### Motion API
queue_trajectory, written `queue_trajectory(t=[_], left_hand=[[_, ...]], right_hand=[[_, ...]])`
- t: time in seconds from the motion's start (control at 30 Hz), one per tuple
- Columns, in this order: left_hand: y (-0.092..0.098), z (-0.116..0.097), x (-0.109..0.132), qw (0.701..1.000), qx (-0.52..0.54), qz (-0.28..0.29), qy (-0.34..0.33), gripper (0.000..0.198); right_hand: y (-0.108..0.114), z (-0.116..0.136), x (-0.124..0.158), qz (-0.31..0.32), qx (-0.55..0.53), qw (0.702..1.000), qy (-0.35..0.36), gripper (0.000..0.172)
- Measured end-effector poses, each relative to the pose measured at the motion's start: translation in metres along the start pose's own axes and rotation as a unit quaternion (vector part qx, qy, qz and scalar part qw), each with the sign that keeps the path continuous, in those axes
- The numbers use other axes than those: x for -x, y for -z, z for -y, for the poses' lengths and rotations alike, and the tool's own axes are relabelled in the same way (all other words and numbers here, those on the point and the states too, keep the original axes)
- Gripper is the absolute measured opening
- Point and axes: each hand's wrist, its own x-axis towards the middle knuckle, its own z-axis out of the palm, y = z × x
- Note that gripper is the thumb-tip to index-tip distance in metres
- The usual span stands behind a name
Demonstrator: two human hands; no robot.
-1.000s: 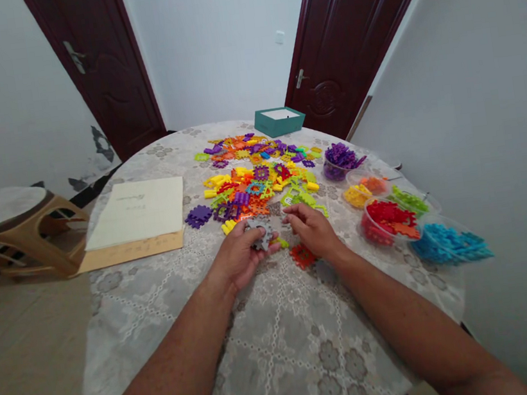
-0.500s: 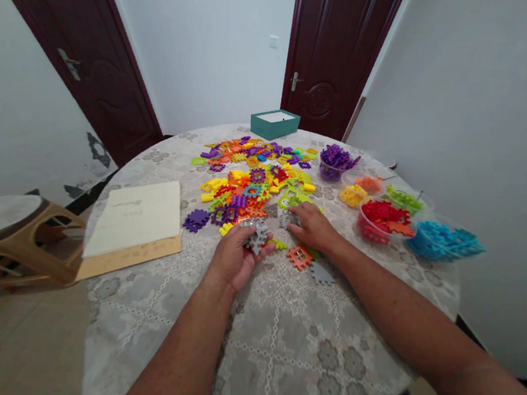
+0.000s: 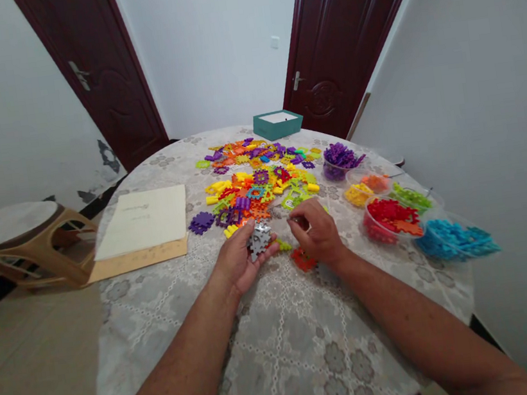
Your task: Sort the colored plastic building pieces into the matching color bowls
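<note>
In my left hand (image 3: 238, 256) are grey toothed building pieces (image 3: 260, 239), held between the thumb and the fingers. To the right, my right hand (image 3: 317, 232) is raised above the cloth with thumb and forefinger pinched together. Whatever sits in that pinch, if anything, is too small to make out. Below it lies an orange-red square piece (image 3: 303, 259), with a grey piece (image 3: 328, 273) partly hidden beside it. A lime-green piece (image 3: 283, 245) rests by my left fingertips. Beyond both hands spreads a mixed pile of coloured building pieces (image 3: 263, 192).
Clear tubs of sorted pieces line the right side: purple (image 3: 340, 160), yellow (image 3: 359, 194), red (image 3: 391, 216), green (image 3: 409, 196) and blue (image 3: 456, 240). A teal box (image 3: 278, 125) stands at the back. Paper sheets (image 3: 143, 220) lie left, near a stool (image 3: 31, 244).
My right hand has lifted off the grey piece it was touching on the cloth, which no longer shows there. My left hand still holds grey pieces. The view has shifted slightly.
</note>
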Motion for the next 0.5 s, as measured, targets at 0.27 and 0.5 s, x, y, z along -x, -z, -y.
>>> queue_trajectory(t=[0.27,0.5], left_hand=[[0.002,0.009,-0.005,0.997,0.009,0.053,-0.051,0.046],[-0.001,0.009,-0.005,0.996,0.018,0.055,-0.072,0.045]], right_hand=[[-0.012,0.029,0.010,0.104,0.057,0.976,0.181,0.019],[-0.009,0.033,0.004,0.146,0.033,0.962,0.229,0.022]])
